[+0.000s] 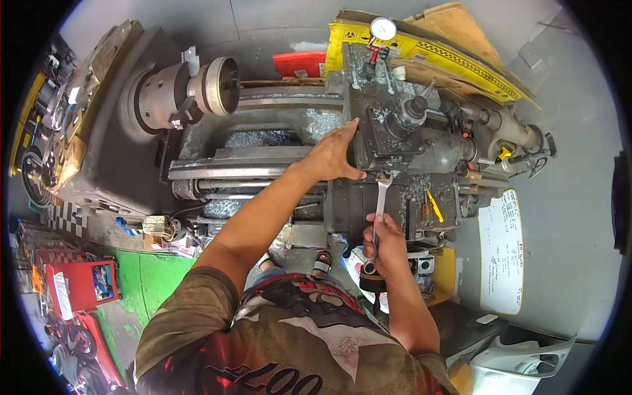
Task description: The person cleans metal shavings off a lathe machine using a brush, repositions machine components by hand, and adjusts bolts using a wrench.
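My right hand (387,245) is closed round the shank of a combination wrench (381,204), whose open end points up at a nut on the front of the lathe carriage (359,197). My left hand (332,155) rests against the left side of the cross slide, thumb and fingers spread apart, with nothing held. Just right of it stands the tool post (411,113) on its dark block. Metal chips lie scattered over the slide. Whether the wrench jaw is fully seated cannot be made out.
The lathe chuck (158,99) and a round workpiece (222,85) are at the left. A dial gauge (383,28) stands behind the slide. A yellow tool (434,205) lies on the carriage's right. The tailstock (503,125) is further right.
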The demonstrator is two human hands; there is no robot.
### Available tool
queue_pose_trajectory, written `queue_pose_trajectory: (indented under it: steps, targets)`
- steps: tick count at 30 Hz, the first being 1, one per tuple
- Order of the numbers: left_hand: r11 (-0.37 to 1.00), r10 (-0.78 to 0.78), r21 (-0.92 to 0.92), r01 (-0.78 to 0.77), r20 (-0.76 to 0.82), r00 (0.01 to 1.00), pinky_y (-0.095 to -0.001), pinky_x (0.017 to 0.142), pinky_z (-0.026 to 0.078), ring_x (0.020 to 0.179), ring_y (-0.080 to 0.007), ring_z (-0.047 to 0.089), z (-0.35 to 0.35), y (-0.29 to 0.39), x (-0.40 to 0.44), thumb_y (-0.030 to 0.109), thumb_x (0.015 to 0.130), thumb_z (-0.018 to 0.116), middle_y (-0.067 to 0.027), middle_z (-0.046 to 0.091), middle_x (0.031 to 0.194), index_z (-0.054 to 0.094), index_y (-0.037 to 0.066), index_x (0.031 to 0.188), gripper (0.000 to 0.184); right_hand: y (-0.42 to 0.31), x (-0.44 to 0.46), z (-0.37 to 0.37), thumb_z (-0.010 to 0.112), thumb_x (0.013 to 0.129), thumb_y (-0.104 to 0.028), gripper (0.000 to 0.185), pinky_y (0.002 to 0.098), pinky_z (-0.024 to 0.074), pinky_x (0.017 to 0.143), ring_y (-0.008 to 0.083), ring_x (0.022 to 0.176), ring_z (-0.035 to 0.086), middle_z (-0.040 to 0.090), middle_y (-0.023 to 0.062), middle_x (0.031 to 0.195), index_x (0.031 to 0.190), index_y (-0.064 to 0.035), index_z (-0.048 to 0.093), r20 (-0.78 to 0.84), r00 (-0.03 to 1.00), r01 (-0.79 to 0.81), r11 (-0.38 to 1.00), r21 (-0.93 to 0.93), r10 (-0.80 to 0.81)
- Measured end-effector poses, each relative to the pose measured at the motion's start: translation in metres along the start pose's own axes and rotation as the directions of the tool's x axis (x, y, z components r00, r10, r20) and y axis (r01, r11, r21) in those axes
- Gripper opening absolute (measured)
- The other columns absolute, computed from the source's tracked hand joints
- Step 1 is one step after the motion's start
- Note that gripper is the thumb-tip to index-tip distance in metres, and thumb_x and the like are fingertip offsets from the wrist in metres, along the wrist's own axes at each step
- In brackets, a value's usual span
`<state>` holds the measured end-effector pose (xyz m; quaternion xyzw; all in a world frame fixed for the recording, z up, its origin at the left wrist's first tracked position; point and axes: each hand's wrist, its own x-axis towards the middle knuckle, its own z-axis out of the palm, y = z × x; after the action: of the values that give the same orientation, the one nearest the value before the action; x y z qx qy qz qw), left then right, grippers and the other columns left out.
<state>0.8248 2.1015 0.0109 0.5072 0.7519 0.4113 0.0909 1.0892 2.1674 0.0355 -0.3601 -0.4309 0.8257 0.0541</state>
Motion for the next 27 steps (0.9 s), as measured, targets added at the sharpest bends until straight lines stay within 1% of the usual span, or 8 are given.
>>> queue_pose_trajectory:
  steps: [8, 12, 18, 20, 22, 23, 25, 27]
  targets:
    - [1.0, -0.021, 0.001, 0.021, 0.013, 1.0, -0.039, 0.121, 0.033, 0.143, -0.0354, 0.044, -0.002, 0.003, 0.001, 0.027, 0.06, 0.09, -0.0255, 0.044, 0.155, 0.029, -0.007, 0.156, 0.118, 0.005, 0.001, 0.006, 0.05, 0.109, -0.028, 0.021, 0.0257, 0.0313, 0.043, 0.0107, 0.046, 0.041, 0.055, 0.0042, 0.072, 0.116, -0.0084, 0.056, 0.007, 1.0, 0.019, 0.998, 0.065, -0.02]
    - [0.995, -0.093, -0.022, 0.094, 0.065, 0.994, -0.039, 0.121, 0.033, 0.144, -0.0359, 0.043, -0.011, 0.014, 0.0, 0.027, 0.061, 0.09, -0.0256, 0.043, 0.156, 0.029, -0.007, 0.156, 0.118, -0.007, -0.004, -0.001, 0.051, 0.108, -0.026, 0.021, 0.0254, 0.0312, 0.043, 0.0105, 0.046, 0.041, 0.055, 0.0044, 0.073, 0.116, -0.0077, 0.056, 0.016, 1.0, -0.008, 0.999, -0.035, 0.009]
    - [0.995, -0.102, -0.007, 0.103, 0.078, 0.992, -0.0391, 0.121, 0.033, 0.144, -0.0362, 0.043, -0.009, 0.019, -0.002, 0.026, 0.063, 0.089, -0.0249, 0.042, 0.157, 0.026, -0.007, 0.158, 0.118, -0.031, -0.016, -0.024, 0.052, 0.107, -0.026, 0.022, 0.0249, 0.0347, 0.043, 0.0108, 0.046, 0.043, 0.054, 0.0032, 0.072, 0.116, -0.0063, 0.059, 0.008, 0.998, -0.067, 0.987, -0.147, 0.069]
    - [0.998, -0.063, 0.021, 0.063, 0.039, 0.997, -0.0396, 0.121, 0.033, 0.145, -0.0363, 0.042, -0.003, 0.013, -0.001, 0.026, 0.065, 0.09, -0.025, 0.04, 0.158, 0.024, -0.007, 0.158, 0.119, -0.041, -0.016, -0.035, 0.053, 0.107, -0.025, 0.023, 0.0248, 0.037, 0.044, 0.0111, 0.047, 0.045, 0.054, 0.0027, 0.072, 0.114, -0.0054, 0.061, -0.063, 0.997, -0.058, 0.934, -0.353, 0.039]
    - [0.998, -0.027, 0.049, 0.027, 0.006, 1.0, -0.0401, 0.121, 0.033, 0.146, -0.0365, 0.041, 0.004, 0.006, -0.003, 0.027, 0.066, 0.09, -0.025, 0.038, 0.16, 0.021, -0.007, 0.159, 0.12, -0.052, -0.016, -0.047, 0.053, 0.106, -0.025, 0.024, 0.0246, 0.0392, 0.045, 0.0115, 0.048, 0.047, 0.054, 0.0021, 0.071, 0.112, -0.0046, 0.064, -0.129, 0.992, -0.072, 0.839, -0.539, 0.002]
    - [0.999, -0.022, 0.049, 0.021, 0.015, 1.0, -0.0401, 0.121, 0.033, 0.146, -0.0365, 0.041, 0.004, 0.009, -0.005, 0.027, 0.066, 0.09, -0.025, 0.038, 0.16, 0.021, -0.007, 0.159, 0.12, -0.062, -0.015, -0.053, 0.054, 0.105, -0.025, 0.024, 0.0239, 0.0409, 0.045, 0.0115, 0.049, 0.048, 0.053, 0.0013, 0.07, 0.108, -0.0038, 0.066, -0.125, 0.992, -0.063, 0.807, -0.587, -0.013]
    - [0.996, -0.09, 0.002, 0.09, -0.007, 0.996, -0.0399, 0.121, 0.032, 0.148, -0.0354, 0.038, 0.003, 0.019, -0.014, 0.028, 0.069, 0.089, -0.0252, 0.035, 0.161, 0.019, -0.007, 0.159, 0.12, -0.082, -0.01, -0.062, 0.055, 0.104, -0.024, 0.025, 0.0232, 0.0426, 0.046, 0.0116, 0.051, 0.05, 0.052, 0.0006, 0.068, 0.105, -0.0031, 0.068, -0.123, 0.992, -0.052, 0.775, -0.63, -0.033]
    - [0.986, -0.164, -0.045, 0.163, -0.031, 0.986, -0.0397, 0.122, 0.03, 0.15, -0.0343, 0.035, 0.005, 0.029, -0.028, 0.03, 0.072, 0.089, -0.0253, 0.032, 0.163, 0.016, -0.007, 0.16, 0.12, -0.096, -0.003, -0.069, 0.061, 0.101, -0.027, 0.027, 0.0273, 0.0423, 0.048, 0.013, 0.054, 0.05, 0.051, 0.0002, 0.064, 0.094, -0.0023, 0.07, -0.086, 0.994, -0.018, 0.664, -0.748, -0.07]
